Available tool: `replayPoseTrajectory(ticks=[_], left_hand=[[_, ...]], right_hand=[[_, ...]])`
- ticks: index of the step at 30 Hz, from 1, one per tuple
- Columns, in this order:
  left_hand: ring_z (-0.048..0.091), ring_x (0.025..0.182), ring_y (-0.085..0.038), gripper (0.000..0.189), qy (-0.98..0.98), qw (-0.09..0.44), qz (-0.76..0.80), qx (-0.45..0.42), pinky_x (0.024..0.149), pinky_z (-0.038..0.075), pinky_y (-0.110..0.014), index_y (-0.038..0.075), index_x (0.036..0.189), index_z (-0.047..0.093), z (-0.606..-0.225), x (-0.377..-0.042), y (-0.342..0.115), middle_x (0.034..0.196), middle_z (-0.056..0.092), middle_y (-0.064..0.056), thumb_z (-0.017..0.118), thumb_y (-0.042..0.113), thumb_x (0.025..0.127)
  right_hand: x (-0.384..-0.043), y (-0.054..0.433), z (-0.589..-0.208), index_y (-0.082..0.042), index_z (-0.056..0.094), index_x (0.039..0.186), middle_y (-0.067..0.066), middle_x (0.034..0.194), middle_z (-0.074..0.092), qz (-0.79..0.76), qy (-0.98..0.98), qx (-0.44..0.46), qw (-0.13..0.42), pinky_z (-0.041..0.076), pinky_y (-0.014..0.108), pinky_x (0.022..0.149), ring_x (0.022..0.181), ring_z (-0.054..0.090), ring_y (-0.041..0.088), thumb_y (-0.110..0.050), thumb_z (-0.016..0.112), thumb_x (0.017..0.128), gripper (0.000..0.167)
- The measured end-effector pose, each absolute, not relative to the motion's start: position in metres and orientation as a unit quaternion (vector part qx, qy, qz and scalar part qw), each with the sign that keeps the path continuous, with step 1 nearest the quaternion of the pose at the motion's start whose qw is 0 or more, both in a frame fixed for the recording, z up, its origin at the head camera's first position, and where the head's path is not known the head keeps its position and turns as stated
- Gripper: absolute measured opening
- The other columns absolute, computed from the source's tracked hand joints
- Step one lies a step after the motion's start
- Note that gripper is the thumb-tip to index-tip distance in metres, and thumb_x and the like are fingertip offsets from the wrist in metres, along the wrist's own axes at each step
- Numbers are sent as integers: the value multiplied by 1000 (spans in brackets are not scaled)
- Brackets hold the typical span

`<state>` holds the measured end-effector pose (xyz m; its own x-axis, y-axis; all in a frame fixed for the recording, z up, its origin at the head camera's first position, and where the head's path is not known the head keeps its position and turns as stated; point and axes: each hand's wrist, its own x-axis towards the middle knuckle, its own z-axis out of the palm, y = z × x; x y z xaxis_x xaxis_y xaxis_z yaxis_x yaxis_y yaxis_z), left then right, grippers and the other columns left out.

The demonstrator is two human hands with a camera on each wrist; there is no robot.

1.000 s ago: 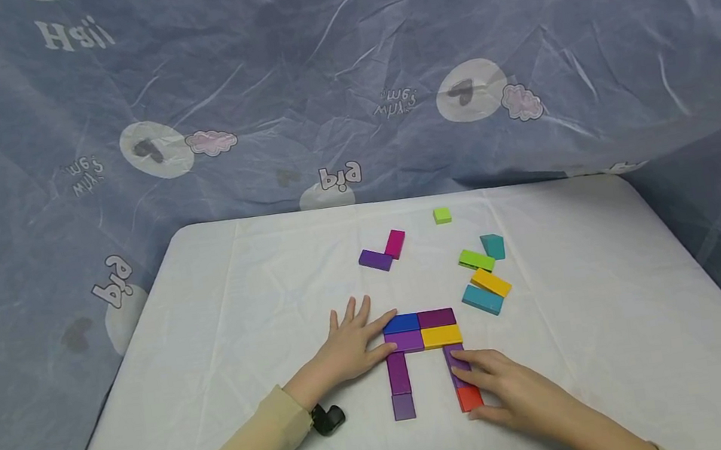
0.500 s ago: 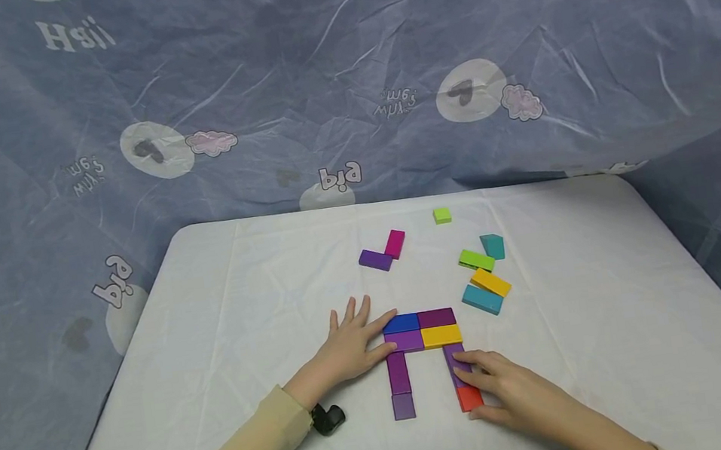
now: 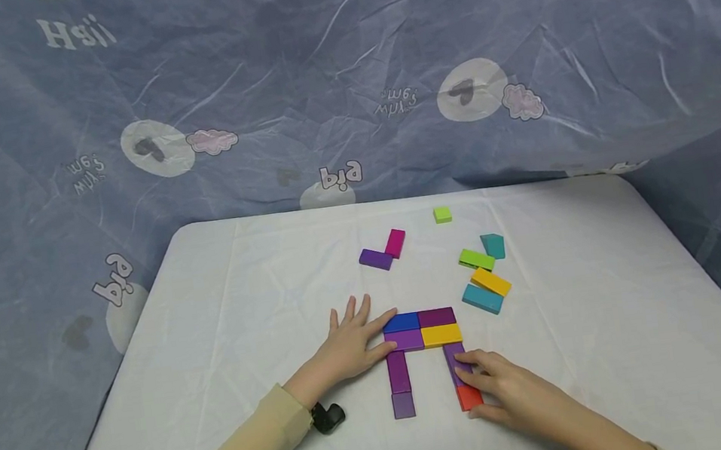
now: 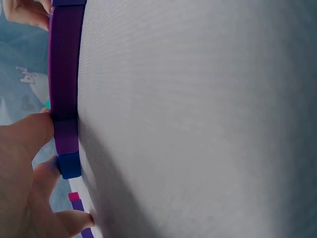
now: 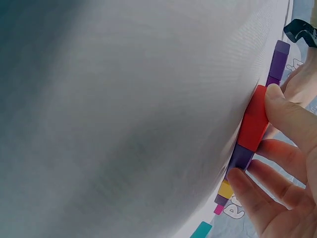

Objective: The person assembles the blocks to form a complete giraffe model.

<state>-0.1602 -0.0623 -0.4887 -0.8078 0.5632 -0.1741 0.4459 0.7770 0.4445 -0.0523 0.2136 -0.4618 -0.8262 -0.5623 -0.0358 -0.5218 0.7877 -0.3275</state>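
Note:
My left hand [image 3: 345,345] lies with spread fingers at the left side of a flat block figure. Its thumb touches a purple block [image 3: 408,340] and its index finger a blue block [image 3: 402,323]. A dark purple block [image 3: 436,317] and a yellow block [image 3: 441,335] complete those two rows. Below stands a left column, a magenta-purple block [image 3: 397,372] over a lilac block [image 3: 403,405]. My right hand [image 3: 519,390] rests on the right column, which slants slightly. Its fingers touch a violet block [image 3: 452,357]; the thumb is against a red block [image 5: 254,119].
Loose blocks lie farther back: violet [image 3: 375,259], magenta [image 3: 395,243] and small lime [image 3: 443,215]. At right are a teal wedge [image 3: 493,246], a lime block [image 3: 477,259], a yellow block [image 3: 491,282] and a blue-teal block [image 3: 483,298]. White cloth [image 3: 260,291] covers the table.

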Motion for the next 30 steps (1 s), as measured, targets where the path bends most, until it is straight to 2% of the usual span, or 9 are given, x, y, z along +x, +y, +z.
replayPoseTrajectory(ticks=[15, 18, 20, 23, 26, 30], left_hand=[[8, 150, -46, 60, 930, 147, 198, 271, 115, 6, -70, 33, 153, 37, -485, -159, -62, 163, 17, -21, 50, 53, 98], [7, 151, -46, 60, 930, 150, 197, 272, 115, 6, -70, 33, 153, 36, -485, -159, -62, 163, 16, -21, 50, 53, 98], [7, 151, -46, 60, 929, 152, 198, 272, 115, 6, -70, 33, 153, 36, -485, -158, -62, 163, 16, -21, 50, 53, 98], [7, 151, -46, 60, 930, 153, 196, 272, 115, 6, -70, 33, 153, 36, -486, -158, -62, 163, 16, -21, 49, 54, 98], [7, 151, -46, 60, 930, 152, 197, 270, 115, 5, -70, 33, 153, 36, -487, -158, -62, 163, 16, -20, 50, 53, 98], [6, 151, -45, 59, 930, 152, 198, 269, 115, 4, -70, 35, 153, 36, -489, -158, -62, 164, 16, -20, 49, 54, 98]], right_hand=[[-52, 212, -459, -4, 67, 125, 11, 132, 57, -145, 947, -278, 69, 56, 34, 89, 118, 59, 25, -37, 82, 79, 59], [-53, 215, -455, -8, 67, 127, 10, 135, 56, -152, 950, -263, 70, 55, 36, 90, 118, 59, 25, -40, 80, 80, 58], [-56, 219, -452, -10, 68, 126, 9, 135, 57, -158, 954, -251, 50, 56, 37, 90, 116, 59, 24, -39, 80, 81, 55], [-69, 228, -444, -12, 69, 125, 8, 131, 60, -156, 960, -231, 0, 56, 39, 90, 114, 61, 24, -30, 81, 81, 49], [-89, 240, -439, -7, 70, 121, 10, 124, 64, -150, 961, -226, -46, 55, 42, 90, 111, 62, 28, -16, 83, 78, 46], [-112, 251, -442, -1, 70, 119, 15, 119, 64, -147, 962, -223, -55, 55, 45, 90, 109, 62, 32, -6, 82, 77, 44]])
